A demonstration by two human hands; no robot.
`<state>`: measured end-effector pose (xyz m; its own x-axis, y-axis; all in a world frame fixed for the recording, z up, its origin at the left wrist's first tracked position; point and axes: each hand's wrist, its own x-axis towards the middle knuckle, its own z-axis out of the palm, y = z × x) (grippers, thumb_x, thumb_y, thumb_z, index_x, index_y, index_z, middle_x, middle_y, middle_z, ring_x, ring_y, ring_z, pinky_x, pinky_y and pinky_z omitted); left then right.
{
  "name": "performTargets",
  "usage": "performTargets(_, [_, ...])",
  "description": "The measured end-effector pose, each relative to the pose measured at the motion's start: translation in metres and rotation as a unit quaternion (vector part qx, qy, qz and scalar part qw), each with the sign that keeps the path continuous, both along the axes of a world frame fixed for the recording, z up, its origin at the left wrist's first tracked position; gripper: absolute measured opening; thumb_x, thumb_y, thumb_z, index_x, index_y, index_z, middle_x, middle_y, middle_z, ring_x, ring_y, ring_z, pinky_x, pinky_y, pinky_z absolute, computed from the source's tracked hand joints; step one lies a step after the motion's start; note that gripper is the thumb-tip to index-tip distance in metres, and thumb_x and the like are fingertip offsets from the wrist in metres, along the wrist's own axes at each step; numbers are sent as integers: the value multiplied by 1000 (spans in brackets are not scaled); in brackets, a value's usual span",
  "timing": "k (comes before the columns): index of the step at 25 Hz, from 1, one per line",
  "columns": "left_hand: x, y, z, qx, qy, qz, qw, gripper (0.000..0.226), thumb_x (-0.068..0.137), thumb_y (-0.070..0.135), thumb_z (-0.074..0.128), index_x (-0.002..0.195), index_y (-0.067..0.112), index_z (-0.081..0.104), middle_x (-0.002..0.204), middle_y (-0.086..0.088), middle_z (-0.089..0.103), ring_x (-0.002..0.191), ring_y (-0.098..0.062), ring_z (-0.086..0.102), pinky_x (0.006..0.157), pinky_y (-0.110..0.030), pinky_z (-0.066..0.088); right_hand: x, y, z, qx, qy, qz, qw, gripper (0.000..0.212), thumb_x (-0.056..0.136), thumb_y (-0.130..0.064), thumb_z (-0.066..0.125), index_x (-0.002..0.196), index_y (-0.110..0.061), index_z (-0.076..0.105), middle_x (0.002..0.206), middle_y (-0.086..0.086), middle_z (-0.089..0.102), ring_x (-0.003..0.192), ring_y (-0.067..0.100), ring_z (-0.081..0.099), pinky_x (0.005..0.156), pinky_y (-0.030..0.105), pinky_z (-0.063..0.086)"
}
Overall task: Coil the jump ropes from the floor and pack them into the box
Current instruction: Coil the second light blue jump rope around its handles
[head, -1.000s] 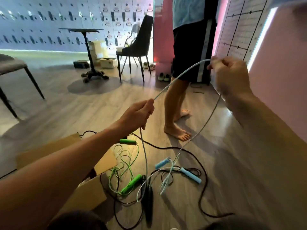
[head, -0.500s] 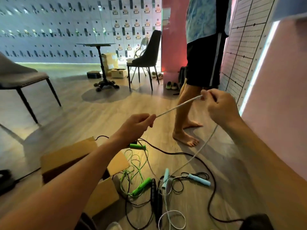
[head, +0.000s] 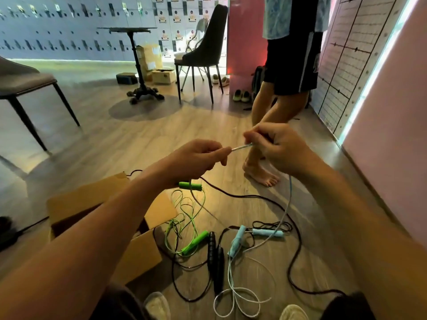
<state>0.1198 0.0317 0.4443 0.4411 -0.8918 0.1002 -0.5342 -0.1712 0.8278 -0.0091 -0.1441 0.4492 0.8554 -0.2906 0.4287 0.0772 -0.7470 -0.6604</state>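
Observation:
My left hand (head: 203, 158) and my right hand (head: 279, 148) both pinch the pale blue jump rope's cord (head: 241, 147), a short taut stretch between them. From my right hand the cord drops to the floor, where its two light blue handles (head: 268, 232) lie with loose loops near my feet. A green jump rope (head: 193, 243) and a black jump rope (head: 215, 252) lie tangled beside it on the wooden floor. The open cardboard box (head: 138, 252) sits under my left forearm.
A barefoot person (head: 263, 174) stands just beyond my hands. A dark chair (head: 203, 54), a pedestal table (head: 138, 65) and small boxes stand further back. A grey chair (head: 25, 82) is at the left, a pink wall (head: 392, 135) at the right.
My hands have come down and much closer together, shortening the stretch of cord between them. More cord now lies in loops on the floor near my feet.

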Motion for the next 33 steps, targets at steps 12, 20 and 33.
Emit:
performTargets(12, [8,-2,-3,5,39,69,997,39,103,35,46,70,18,61,58,1,36,48,-11,29,43,-23,25,1,5,-18,124,166,12,978,53,95,-60,31,118,-25,63,106,-5,67,103,10,61,83,25,44])
performTargets(20, [18,13,2,26,54,86,994,40,98,43,53,79,9,58,57,1,36,46,-12,32,42,-23,34,-16,-56,-13,190,-77,-310,928,31,103,-29,43,110,-11,68,83,-6,60,79,16,57,60,27,41])
performTargets(33, [5,1,4,1,112,9,994,40,98,41,51,68,15,52,53,6,40,44,-12,41,46,-23,41,6,15,-23,15,25,77,997,16,102,-26,48,96,-31,62,74,11,57,66,27,56,63,45,52])
